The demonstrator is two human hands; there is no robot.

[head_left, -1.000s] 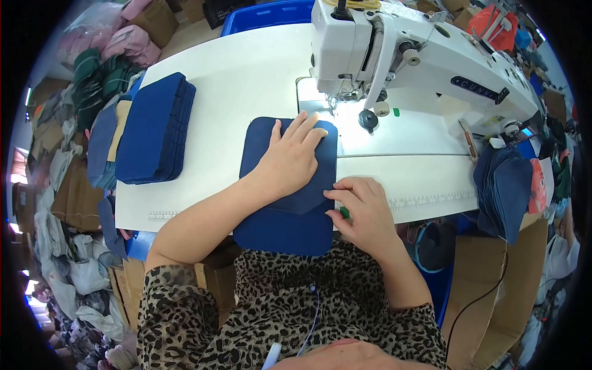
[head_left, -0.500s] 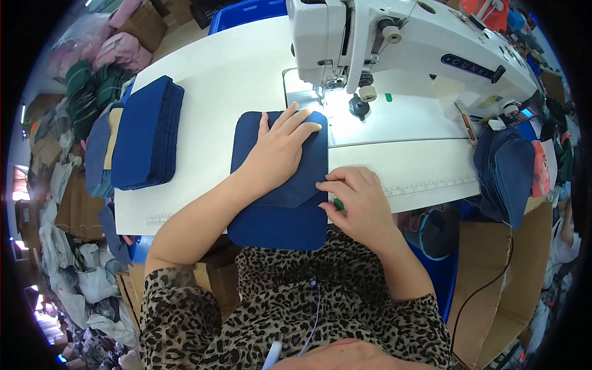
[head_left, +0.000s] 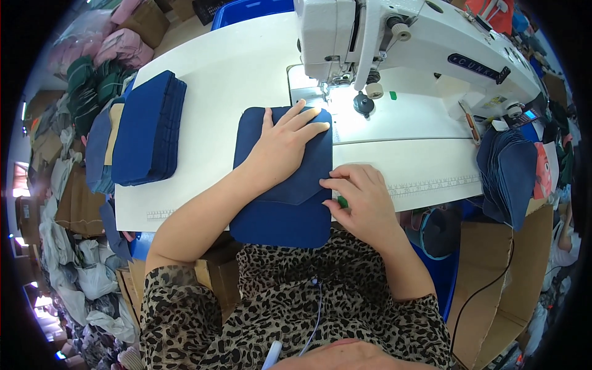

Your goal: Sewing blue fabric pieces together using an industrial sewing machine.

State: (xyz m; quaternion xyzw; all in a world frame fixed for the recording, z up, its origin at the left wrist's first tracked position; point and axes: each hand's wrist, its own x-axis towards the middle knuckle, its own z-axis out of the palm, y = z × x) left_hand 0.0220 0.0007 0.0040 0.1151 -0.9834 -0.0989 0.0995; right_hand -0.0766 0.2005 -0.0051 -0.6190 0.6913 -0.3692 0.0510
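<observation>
Blue fabric panel [head_left: 280, 229]: lying lengthwise on the white desk [head_left: 206, 126], its near end out past the front edge, its far end just beside the needle area of the white sewing machine [head_left: 425, 46]. A darker blue piece [head_left: 307, 176] with a pointed near edge lies over its upper part.

Left hand [head_left: 279, 151]: palm down on the darker piece, fingers spread, grip clasping nothing.

Right hand [head_left: 365, 208]: at the panel's right edge, thumb and forefinger bent toward it with a gap between; from where I stand I cannot tell whether this grip has closed on anything. A small green item [head_left: 343, 201], partly hidden, shows between those fingers.

Also noted: stacked blue panels [head_left: 143, 135] at left; dark blue cut pieces [head_left: 507, 169] at far right.
</observation>
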